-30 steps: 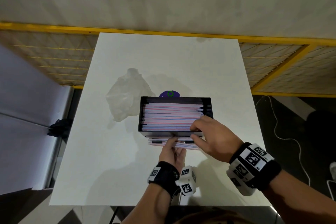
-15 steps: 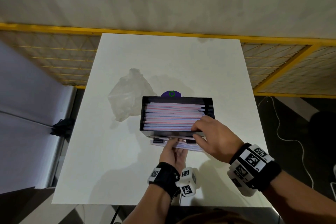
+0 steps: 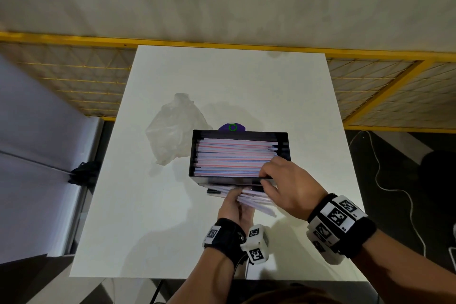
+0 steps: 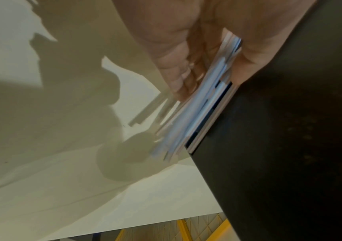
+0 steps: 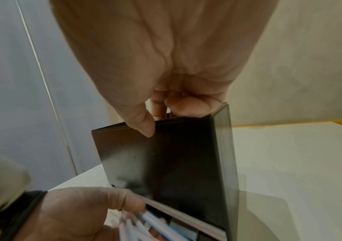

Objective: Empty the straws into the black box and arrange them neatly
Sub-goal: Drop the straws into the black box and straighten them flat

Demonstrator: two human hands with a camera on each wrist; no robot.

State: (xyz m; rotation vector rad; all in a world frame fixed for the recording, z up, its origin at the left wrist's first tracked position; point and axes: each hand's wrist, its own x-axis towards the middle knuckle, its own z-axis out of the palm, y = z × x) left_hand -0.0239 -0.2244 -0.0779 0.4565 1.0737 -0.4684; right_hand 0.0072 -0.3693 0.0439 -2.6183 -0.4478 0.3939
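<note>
A black box [image 3: 191, 155] stands mid-table, packed with white, red and blue straws [image 3: 234, 158] lying lengthwise. My right hand [image 3: 270, 176] grips the box's near wall at its right end, thumb outside and fingers inside; the right wrist view shows the same pinch [image 5: 155, 120] on the box [image 5: 176, 163]. Just in front of the box, low at its base, my left hand [image 3: 235, 196] holds a loose bunch of straws [image 3: 257, 202]. In the left wrist view that bunch [image 4: 196, 114] lies against the black wall [image 4: 289, 130].
An empty clear plastic bag [image 3: 172, 131] lies left of the box on the white table [image 3: 148, 205]. A purple disc [image 3: 232, 127] peeks out behind the box. Yellow mesh fencing borders the table's far side; cables run on the floor at right.
The bunch in my left hand now slants lower at its right end and fans out a little. My right hand keeps its grip on the box wall.
</note>
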